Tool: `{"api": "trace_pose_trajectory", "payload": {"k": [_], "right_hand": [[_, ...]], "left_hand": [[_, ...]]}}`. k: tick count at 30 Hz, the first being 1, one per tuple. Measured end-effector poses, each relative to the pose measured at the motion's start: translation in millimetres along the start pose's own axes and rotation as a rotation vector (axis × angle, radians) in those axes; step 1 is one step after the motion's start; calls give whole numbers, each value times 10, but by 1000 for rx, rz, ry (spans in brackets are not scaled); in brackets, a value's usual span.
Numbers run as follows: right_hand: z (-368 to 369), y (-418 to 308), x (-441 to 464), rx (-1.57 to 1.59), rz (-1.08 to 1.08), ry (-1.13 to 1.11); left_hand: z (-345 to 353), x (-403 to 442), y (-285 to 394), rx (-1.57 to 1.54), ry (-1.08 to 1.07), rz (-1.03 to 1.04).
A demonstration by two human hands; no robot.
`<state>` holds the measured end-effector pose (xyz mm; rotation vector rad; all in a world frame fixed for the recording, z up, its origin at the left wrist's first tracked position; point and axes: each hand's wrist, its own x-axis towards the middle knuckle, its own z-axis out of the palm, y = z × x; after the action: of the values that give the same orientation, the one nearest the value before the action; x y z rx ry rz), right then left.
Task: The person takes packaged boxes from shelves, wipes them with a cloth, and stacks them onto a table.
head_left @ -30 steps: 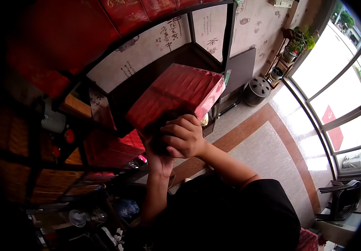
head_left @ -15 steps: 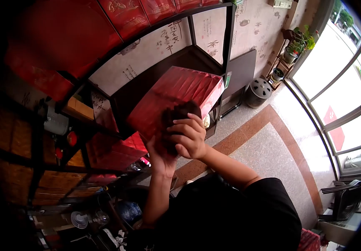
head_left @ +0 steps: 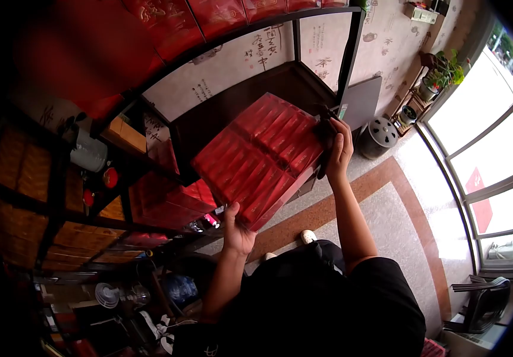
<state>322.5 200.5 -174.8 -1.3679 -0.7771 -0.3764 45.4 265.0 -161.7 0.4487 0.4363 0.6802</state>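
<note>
A large pack of red boxes (head_left: 256,157), wrapped in clear film, is tilted in front of the dark shelf board (head_left: 209,116). My left hand (head_left: 239,237) grips its near lower corner, thumb on the upper face and fingers underneath. At the far right end, my right hand (head_left: 341,150) is closed around a dark cloth (head_left: 324,134) pressed against the pack's side. Part of the cloth hangs below that hand. Whether the pack's hidden underside touches the shelf I cannot tell.
More red boxes (head_left: 220,15) line the shelf above, and others (head_left: 158,202) sit lower left. A grey lidded bin (head_left: 377,138) stands on the floor beyond my right hand. Potted plants (head_left: 441,77) are by the windows. A fan (head_left: 107,294) is at lower left.
My hands have moved apart. My right hand has carried the dark cloth from the pack's near edge to its right side; my left hand now grips the near corner.
</note>
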Motion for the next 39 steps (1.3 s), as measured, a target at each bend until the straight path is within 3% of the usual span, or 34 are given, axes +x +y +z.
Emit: {"api": "trace_pose_trajectory", "payload": {"k": [1, 3, 7, 10, 11, 13, 14, 15, 17, 18, 20, 21, 24, 28, 31, 34, 36, 39], "right_hand": [[-19, 47, -33, 258, 236, -8], [-220, 165, 13, 199, 506, -187], [-425, 198, 194, -150, 605, -543], [-299, 236, 134, -241, 448, -395], [-267, 231, 145, -240, 445, -398], [-200, 211, 196, 119, 528, -95], [-236, 189, 242, 179, 590, -69], [-236, 156, 242, 368, 542, -5], [-70, -25, 246, 230, 305, 265], [-116, -137, 302, 231, 301, 259], [-226, -399, 400, -340, -187, -45], [-223, -445, 411, -337, -189, -50], [-163, -685, 337, -212, -205, -467], [125, -1292, 97, 92, -477, -567], [219, -1439, -15, 180, -707, -486], [229, -1300, 147, 155, -810, -470], [160, -1015, 240, 16, -767, -445], [28, -572, 288, -218, -470, -247]], "left_hand": [[-59, -3, -38, 41, 15, 24], [-204, -39, -75, 68, 0, 39], [-428, -45, -120, 243, -53, 62], [-573, -4, -100, 615, -224, 140], [-521, -17, -76, 613, -223, 143], [-385, -56, -6, 967, -407, 295], [-305, -45, 65, 1149, -468, 386], [-351, -46, 80, 1149, -463, 390], [-453, -55, 84, 1482, -471, 401], [-469, -110, 80, 1453, -371, 270], [-486, -119, 119, 1439, -370, 346], [-488, -119, 137, 1432, -373, 419], [-271, -145, 191, 1258, -261, 309], [-196, -42, 94, 1261, -368, 456], [-237, -76, 6, 1178, -317, 466], [-446, -108, -71, 1116, -315, 462], [-540, -124, -49, 1175, -352, 500], [-447, -156, -4, 1072, -366, 531]]}}
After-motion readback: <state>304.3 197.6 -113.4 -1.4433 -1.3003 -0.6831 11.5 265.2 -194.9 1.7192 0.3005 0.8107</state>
